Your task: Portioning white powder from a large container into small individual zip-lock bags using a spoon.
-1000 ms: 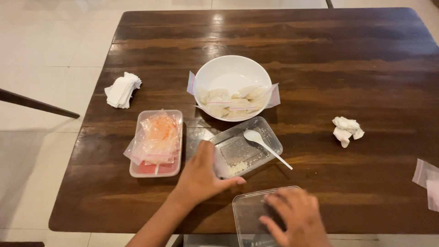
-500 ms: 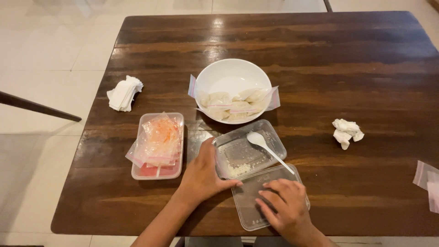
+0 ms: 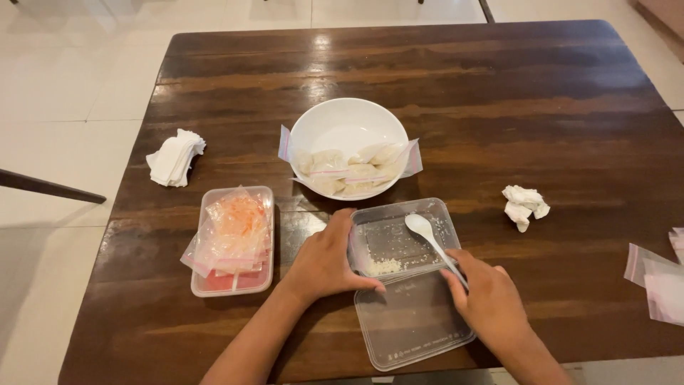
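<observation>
since half a second earlier, the right hand (image 3: 491, 299) had left the flat clear lid (image 3: 413, 321) at the near edge of the bench (image 3: 570, 107) and closed its fingers on the handle of the white spoon (image 3: 431, 239), whose bowl lay in the clear container (image 3: 399, 239) of white crumbs. the left hand (image 3: 324, 260) stayed curled against that container's left wall, fingers wrapped on its near rim, with the lid just nearer, the white bowl (image 3: 345, 125) of filled bags farther off and the tub of orange bags (image 3: 231, 239) to the left.
</observation>
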